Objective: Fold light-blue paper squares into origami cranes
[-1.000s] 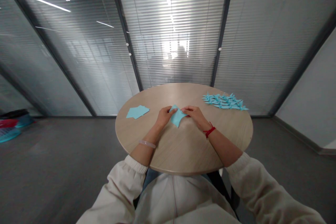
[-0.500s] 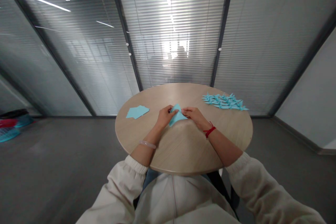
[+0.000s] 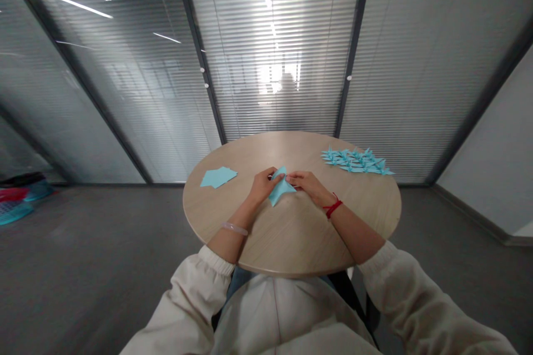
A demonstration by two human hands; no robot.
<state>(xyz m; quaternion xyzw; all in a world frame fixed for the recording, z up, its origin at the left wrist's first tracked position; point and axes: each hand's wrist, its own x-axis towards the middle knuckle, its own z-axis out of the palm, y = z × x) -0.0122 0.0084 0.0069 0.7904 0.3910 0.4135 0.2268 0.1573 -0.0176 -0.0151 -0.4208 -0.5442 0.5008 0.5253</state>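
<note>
A light blue paper piece [image 3: 280, 188], partly folded into a pointed shape, sits between both hands above the middle of the round wooden table [image 3: 291, 238]. My left hand [image 3: 263, 184] pinches its left side with fingers closed. My right hand [image 3: 307, 184] pinches its right edge, fingers pressed together. A red string circles my right wrist, a pale bangle my left.
A small stack of flat blue paper sheets [image 3: 217, 176] lies on the table's left. Several folded blue paper figures [image 3: 356, 160] are spread at the back right. Glass walls with blinds stand behind the table. Coloured baskets [image 3: 16, 199] sit on the floor at far left.
The paper went from a wider flat shape to a narrower pointed fold. Both hands stayed at its sides, shifting only slightly.
</note>
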